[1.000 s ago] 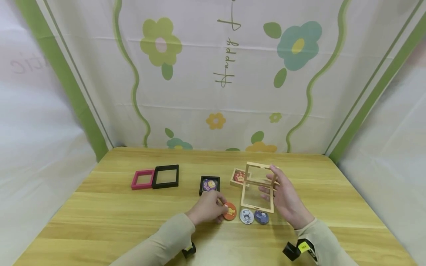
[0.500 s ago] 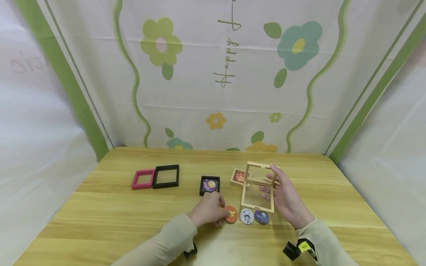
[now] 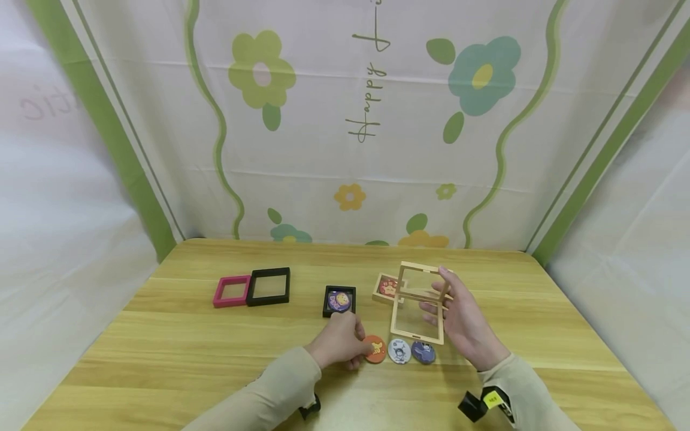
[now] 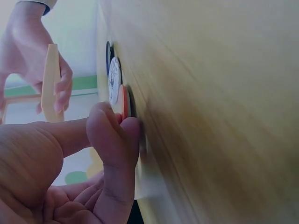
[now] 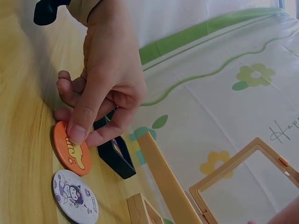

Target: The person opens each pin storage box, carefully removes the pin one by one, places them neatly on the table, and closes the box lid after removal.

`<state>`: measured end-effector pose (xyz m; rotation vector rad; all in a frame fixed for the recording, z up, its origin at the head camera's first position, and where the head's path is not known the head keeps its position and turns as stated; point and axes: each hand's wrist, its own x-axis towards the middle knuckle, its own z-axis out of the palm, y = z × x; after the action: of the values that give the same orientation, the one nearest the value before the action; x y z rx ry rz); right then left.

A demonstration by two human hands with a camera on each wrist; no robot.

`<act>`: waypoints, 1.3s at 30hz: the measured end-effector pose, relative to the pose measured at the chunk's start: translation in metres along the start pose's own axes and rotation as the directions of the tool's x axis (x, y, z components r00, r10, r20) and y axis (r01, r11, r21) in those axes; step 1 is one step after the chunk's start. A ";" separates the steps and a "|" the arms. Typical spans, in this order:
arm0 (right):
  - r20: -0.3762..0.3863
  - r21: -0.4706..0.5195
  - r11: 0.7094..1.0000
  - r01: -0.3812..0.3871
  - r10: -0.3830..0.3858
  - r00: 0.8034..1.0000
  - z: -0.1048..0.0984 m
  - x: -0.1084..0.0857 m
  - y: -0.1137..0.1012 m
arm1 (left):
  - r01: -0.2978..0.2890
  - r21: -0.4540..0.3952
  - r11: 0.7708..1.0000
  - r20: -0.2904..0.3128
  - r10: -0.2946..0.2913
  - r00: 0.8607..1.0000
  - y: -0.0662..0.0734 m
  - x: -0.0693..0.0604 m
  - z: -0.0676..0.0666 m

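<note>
My left hand [image 3: 339,342] pinches the edge of a round orange button badge [image 3: 376,349] with a yellow figure, low over the table. The right wrist view shows the thumb on the face of the badge [image 5: 70,150]. A white badge [image 3: 399,351] and a dark blue badge [image 3: 423,352] lie in a row to its right. My right hand [image 3: 465,320] holds an unfolded beige display frame [image 3: 417,336] with clear windows, one half tilted up. Behind that frame, partly covered, a small beige frame [image 3: 381,290] holds a red badge.
A small black frame [image 3: 327,305] with a purple badge sits just beyond my left hand. Farther left, a pink frame [image 3: 217,296] and a larger black frame [image 3: 269,302] touch side by side. A flower-printed curtain [image 3: 302,149] hangs behind the wooden table [image 3: 178,359].
My left hand and the orange badge have shifted slightly right and toward me, nearer the white badge. The right hand and its frame have hardly moved.
</note>
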<state>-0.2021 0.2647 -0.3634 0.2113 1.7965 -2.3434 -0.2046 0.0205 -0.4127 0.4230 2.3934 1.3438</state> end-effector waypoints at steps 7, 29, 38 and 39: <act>-0.009 0.005 1.000 0.009 -0.009 1.000 -0.001 0.000 -0.003 | 0.000 -0.036 0.999 -0.009 0.000 1.000 0.001 -0.001 0.001; -0.004 -0.035 0.999 0.027 -0.027 1.000 -0.014 0.016 -0.005 | -0.191 0.341 0.921 -0.131 0.247 0.960 -0.004 -0.044 -0.037; -0.040 -0.137 0.989 0.048 -0.054 0.998 -0.036 0.034 -0.009 | -0.167 0.352 0.921 -0.255 0.266 0.930 -0.012 -0.064 -0.043; -0.039 -0.145 0.988 0.050 -0.056 0.998 -0.038 0.036 -0.009 | -0.161 0.343 0.925 -0.271 0.262 0.926 -0.012 -0.066 -0.044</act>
<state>-0.2390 0.3018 -0.3726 0.1968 2.0052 -2.2477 -0.1666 -0.0465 -0.3909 0.6143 2.9197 1.1857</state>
